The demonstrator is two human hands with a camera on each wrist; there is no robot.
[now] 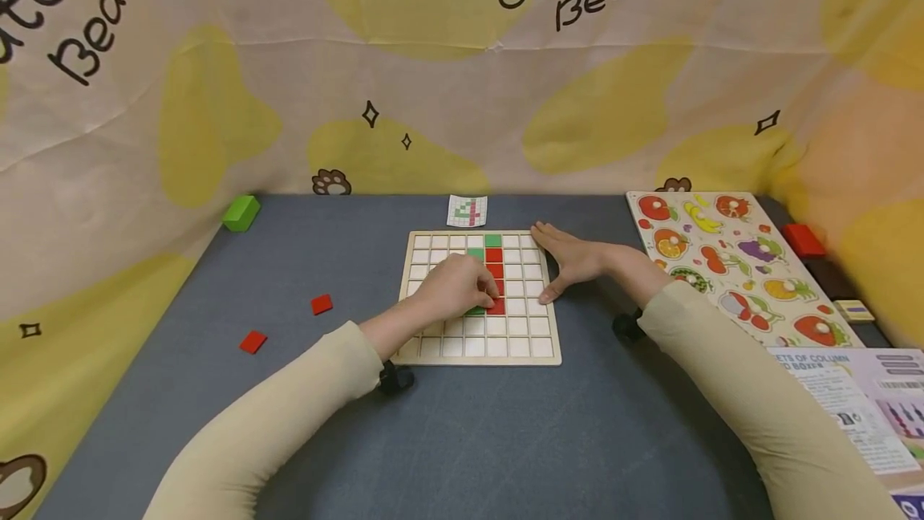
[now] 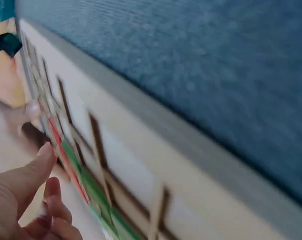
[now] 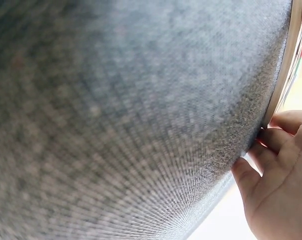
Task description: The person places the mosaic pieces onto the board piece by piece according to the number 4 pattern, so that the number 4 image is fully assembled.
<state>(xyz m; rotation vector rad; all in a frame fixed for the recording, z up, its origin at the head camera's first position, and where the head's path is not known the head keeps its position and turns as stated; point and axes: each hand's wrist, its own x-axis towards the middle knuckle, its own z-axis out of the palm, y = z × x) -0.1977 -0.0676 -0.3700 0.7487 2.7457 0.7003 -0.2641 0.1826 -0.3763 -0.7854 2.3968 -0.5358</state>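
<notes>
A wooden grid board [image 1: 447, 347] lies in the middle of the grey table, with a column of red tiles [image 1: 494, 270] and some green tiles [image 1: 493, 241] set in it. My left hand [image 1: 462, 287] rests on the board, fingers curled. Its thumb and forefinger touch a red tile [image 1: 496, 306] beside a green tile [image 1: 475, 311]. The left wrist view shows that hand [image 2: 26, 200] at the red tile [image 2: 66, 155] and green tile [image 2: 91, 190]. My right hand [image 1: 570, 259] lies flat, fingers straight, against the board's right edge [image 3: 283, 75].
Two loose red tiles [image 1: 322, 304] [image 1: 253, 341] lie left of the board. A green block [image 1: 241, 213] sits far left, a pattern card [image 1: 467, 211] behind the board. A fruit puzzle [image 1: 736, 263], a red block [image 1: 803, 240] and leaflets [image 1: 859, 408] fill the right side.
</notes>
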